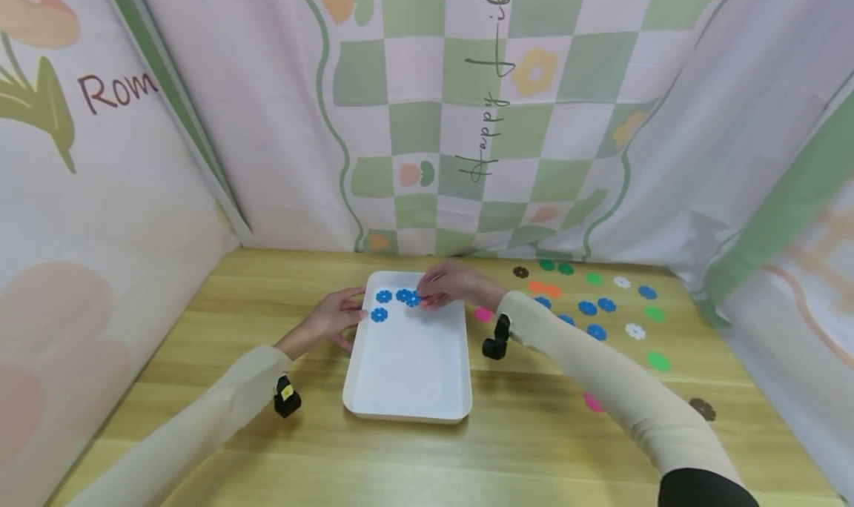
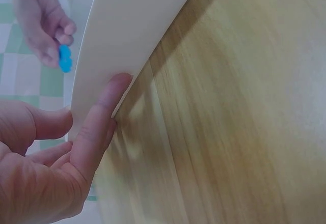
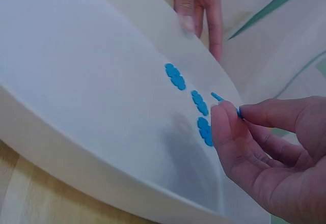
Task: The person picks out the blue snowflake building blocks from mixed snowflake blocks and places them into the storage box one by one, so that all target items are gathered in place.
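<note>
Well, on my feed the left hand [image 1: 331, 318] holds the white, round-cornered rectangular tray [image 1: 408, 366] at its ten o'clock edge, half open, thumb at the rim, fingers against the outer wall. Inside, around eleven, I see small blue flower-shaped discs [image 1: 379, 315]. At one o'clock, the right hand [image 1: 454, 283], nearly closed, pinches a thin blue flower-shaped piece [image 3: 217, 96] above the tray. Towards two and three, multicoloured flower-shaped counters [image 1: 597, 333] lie scattered.

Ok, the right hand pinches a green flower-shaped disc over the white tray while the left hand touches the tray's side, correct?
Wrong colour: the flower-shaped disc is blue, as the left wrist view shows. The right hand pinches it over the white tray, and the left hand touches the tray's side.
</note>
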`<state>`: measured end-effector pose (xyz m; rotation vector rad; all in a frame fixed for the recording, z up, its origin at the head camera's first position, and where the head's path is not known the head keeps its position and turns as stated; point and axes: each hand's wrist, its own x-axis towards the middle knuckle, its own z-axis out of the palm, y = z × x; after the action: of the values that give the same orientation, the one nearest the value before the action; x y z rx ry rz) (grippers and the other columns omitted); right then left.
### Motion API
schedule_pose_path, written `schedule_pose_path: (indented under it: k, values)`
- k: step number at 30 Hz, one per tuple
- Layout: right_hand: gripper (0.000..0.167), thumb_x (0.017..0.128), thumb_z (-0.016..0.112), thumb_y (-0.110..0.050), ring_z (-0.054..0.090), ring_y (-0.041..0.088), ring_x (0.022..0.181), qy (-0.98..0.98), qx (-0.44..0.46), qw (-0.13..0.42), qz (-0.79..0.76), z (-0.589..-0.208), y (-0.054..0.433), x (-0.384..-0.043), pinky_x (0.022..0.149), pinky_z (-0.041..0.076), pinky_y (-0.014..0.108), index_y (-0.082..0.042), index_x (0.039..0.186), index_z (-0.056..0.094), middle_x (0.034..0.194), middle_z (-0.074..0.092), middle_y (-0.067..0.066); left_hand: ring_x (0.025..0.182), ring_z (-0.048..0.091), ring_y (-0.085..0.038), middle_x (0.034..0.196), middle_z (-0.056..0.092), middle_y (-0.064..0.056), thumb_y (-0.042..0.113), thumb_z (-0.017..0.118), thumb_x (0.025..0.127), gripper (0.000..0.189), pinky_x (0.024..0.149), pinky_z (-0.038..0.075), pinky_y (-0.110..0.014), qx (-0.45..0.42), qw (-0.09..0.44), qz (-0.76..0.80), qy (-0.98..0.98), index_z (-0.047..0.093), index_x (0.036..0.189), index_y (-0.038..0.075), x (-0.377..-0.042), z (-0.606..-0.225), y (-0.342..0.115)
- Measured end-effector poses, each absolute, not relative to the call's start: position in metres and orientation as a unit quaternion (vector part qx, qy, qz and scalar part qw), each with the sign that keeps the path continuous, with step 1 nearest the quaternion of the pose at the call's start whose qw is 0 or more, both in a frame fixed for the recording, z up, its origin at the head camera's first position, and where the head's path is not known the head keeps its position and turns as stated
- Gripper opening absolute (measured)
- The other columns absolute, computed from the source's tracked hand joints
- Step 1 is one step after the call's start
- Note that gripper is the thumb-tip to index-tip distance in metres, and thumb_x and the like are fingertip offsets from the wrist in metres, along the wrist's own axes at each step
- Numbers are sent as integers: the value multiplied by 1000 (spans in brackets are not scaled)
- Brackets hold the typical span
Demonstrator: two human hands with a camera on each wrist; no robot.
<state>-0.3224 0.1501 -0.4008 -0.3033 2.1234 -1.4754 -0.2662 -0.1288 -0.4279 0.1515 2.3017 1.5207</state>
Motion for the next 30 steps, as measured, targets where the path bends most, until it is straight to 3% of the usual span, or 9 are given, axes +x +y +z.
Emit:
schedule_pose_path:
  k: [18,24,30]
  values:
    - [5,97,69,3,74,19,69,834,-78,254,-484,-425,123,-318,71,69,33,5,99,65,87,76,17,133,57,-49,155,45,-34,5,55,108,60,63,69,-43,59,191,544,815,31,163,2,-264,-425,-130]
    - [6,96,71,0,74,20,68,852,-84,244,-456,-422,121,-317,69,69,32,2,96,66,85,76,17,131,59,-49,154,47,-34,4,55,107,60,62,69,-43,55,185,540,819,32,163,3,-265,-425,-130]
    - [11,100,67,-4,74,25,80,860,-99,232,-444,-409,129,-317,75,69,36,4,106,67,97,75,18,131,59,-48,155,46,-33,6,55,108,59,62,69,-42,53,188,533,823,33,163,3,-265,-425,-129]
